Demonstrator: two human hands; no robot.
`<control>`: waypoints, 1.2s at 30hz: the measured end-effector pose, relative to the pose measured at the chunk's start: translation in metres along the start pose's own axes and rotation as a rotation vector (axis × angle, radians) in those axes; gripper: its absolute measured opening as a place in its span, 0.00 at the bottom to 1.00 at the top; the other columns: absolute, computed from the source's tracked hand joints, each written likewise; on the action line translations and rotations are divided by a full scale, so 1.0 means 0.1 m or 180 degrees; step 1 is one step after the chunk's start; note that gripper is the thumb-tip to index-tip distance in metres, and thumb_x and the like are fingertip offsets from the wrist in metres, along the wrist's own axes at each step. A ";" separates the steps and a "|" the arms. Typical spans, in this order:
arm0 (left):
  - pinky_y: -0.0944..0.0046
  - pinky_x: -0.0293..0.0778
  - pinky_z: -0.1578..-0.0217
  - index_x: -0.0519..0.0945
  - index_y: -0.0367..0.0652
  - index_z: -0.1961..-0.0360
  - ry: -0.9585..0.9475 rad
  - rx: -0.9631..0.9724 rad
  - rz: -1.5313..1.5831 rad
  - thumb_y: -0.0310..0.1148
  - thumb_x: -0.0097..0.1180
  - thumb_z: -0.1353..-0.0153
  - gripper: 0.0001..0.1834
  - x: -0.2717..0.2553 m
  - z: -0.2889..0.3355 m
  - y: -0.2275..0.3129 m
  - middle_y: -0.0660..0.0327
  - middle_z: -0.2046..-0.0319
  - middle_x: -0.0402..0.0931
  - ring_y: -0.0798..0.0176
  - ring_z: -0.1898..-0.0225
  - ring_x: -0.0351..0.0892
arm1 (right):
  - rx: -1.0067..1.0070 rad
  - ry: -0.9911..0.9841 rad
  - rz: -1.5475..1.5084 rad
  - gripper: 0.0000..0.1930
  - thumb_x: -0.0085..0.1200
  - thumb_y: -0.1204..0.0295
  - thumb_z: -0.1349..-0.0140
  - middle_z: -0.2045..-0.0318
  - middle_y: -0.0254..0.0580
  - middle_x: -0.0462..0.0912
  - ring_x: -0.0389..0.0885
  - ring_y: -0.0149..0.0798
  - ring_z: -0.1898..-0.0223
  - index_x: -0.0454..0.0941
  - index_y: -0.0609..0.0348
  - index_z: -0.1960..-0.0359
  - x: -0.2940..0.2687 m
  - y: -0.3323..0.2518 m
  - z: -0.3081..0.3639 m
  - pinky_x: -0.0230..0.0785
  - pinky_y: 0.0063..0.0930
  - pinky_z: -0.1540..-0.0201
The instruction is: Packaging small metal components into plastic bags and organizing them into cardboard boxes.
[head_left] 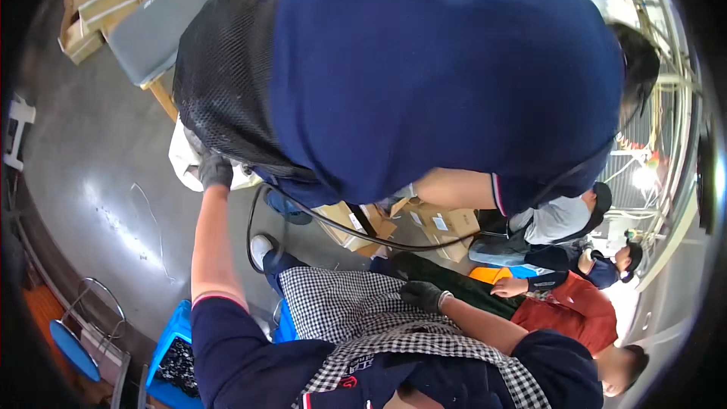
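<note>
My left hand [216, 172], in a dark grey glove, reaches forward to a white sack [184, 157] on the floor. Its fingers appear closed on the sack's edge, though a co-worker's body partly hides them. My right hand [422, 297], also gloved, rests on my lap over the black-and-white checked apron [333, 299]. Nothing shows in it, and its fingers lie loosely extended. A black cable [356, 244] loops across in front of my knees, between me and the co-worker in navy [447, 83], who bends over close ahead.
Opened cardboard boxes [447, 227] stand beyond the cable. A grey-topped stool [166, 26] and more cartons [113, 0] are at far left. Near left are a blue crate [170, 348] with dark pieces and a round blue stool [74, 350]. A person in red [572, 310] sits at right.
</note>
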State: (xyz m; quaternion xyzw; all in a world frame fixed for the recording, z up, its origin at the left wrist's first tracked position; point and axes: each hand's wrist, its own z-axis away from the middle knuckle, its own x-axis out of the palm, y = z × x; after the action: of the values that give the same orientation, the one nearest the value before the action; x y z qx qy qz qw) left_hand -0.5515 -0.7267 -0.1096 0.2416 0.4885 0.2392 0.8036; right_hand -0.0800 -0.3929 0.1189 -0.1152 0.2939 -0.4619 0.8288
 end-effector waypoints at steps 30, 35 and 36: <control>0.62 0.70 0.67 0.73 0.43 0.59 0.0105 0.1007 -0.0377 0.30 0.55 0.51 0.15 1.98 4.83 4.34 0.55 0.71 0.73 0.59 0.70 0.74 | -0.0181 0.1612 -0.0850 0.13 0.47 0.67 0.46 0.63 0.49 0.77 0.74 0.45 0.60 0.74 0.60 0.62 -3.56 2.78 0.59 0.64 0.33 0.57; 0.64 0.70 0.63 0.73 0.40 0.59 -0.0343 0.1083 -0.0188 0.29 0.54 0.50 0.15 2.24 4.48 4.80 0.53 0.69 0.75 0.59 0.67 0.75 | -0.0007 0.1565 -0.1095 0.14 0.48 0.66 0.46 0.60 0.48 0.76 0.74 0.44 0.59 0.73 0.61 0.61 -3.46 3.26 0.28 0.64 0.33 0.56; 0.65 0.70 0.62 0.73 0.40 0.59 -0.0531 0.0803 0.0077 0.30 0.55 0.50 0.15 2.32 4.35 4.75 0.52 0.67 0.75 0.59 0.65 0.75 | 0.0004 0.1520 -0.1085 0.14 0.48 0.66 0.46 0.60 0.48 0.76 0.74 0.44 0.59 0.73 0.61 0.61 -3.45 3.17 0.25 0.64 0.33 0.56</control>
State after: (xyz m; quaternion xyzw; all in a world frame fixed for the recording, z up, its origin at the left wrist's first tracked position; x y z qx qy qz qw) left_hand -0.1357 -0.2843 0.2069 0.3655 0.4432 0.1647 0.8018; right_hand 0.0181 0.0656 0.1236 -0.0504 0.4567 -0.6088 0.6467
